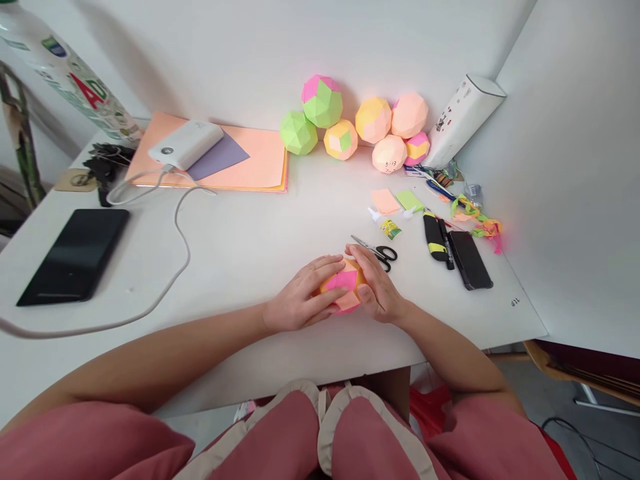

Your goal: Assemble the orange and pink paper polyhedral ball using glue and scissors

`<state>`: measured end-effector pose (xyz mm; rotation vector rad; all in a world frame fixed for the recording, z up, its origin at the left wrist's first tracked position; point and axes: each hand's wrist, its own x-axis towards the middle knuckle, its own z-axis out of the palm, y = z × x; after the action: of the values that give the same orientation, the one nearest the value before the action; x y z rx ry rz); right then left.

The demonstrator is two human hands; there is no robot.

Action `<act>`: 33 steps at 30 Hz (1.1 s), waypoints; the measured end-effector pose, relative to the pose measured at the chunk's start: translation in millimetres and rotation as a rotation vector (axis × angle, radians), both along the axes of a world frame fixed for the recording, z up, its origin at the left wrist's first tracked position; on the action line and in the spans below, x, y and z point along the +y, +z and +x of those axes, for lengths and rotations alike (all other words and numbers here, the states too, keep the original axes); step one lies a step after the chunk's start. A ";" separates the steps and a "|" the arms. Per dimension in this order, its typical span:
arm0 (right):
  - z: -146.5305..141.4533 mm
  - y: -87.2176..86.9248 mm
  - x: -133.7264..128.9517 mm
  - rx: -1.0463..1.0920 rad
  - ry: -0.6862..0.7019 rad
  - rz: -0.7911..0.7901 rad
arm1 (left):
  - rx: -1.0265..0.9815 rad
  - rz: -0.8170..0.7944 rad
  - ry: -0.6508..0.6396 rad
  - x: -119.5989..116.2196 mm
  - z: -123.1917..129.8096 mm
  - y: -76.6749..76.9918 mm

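Between my two hands sits a paper ball (pixel 343 281) with pink, peach and yellow-orange faces, low over the white desk near its front edge. My left hand (pixel 306 293) wraps its left side, fingers lying across the front and top. My right hand (pixel 376 288) cups the right side, with the thumb against the ball. The underside of the ball is hidden. Just behind my right hand lie small black-handled scissors (pixel 385 253). Beyond them are an uncapped glue bottle (pixel 385 225), its white cap (pixel 409 213), and peach (pixel 385 201) and green paper squares (pixel 410 201).
Several finished paper balls (pixel 323 102) stand against the back wall. To the right lie a box cutter (pixel 435 235), a black marker (pixel 446 244), a phone (pixel 470 260) and paper scraps (pixel 493 228). Leftward are a tablet (pixel 75 257), a cabled power bank (pixel 186 145) and paper sheets (pixel 260 160).
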<state>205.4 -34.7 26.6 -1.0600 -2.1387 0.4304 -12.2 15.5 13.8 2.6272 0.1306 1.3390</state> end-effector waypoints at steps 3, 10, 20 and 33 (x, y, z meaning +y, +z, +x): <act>-1.3 2.6 -1.4 0.094 -0.029 0.013 | -0.001 -0.009 -0.022 -0.3 0.2 -1.2; -4.2 7.6 2.2 0.357 -0.241 -0.142 | -0.030 -0.172 -0.059 0.4 -1.3 -5.7; -4.4 7.6 4.3 0.220 -0.240 -0.161 | 0.053 -0.557 -0.029 -0.5 -0.7 -13.6; -1.3 14.6 5.7 0.189 -0.233 0.029 | 0.062 -0.427 0.094 6.2 -3.4 -9.0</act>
<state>204.1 -29.0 41.2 -1.1870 -1.8266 0.3720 -15.6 21.8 4.8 2.3222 0.4954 1.1071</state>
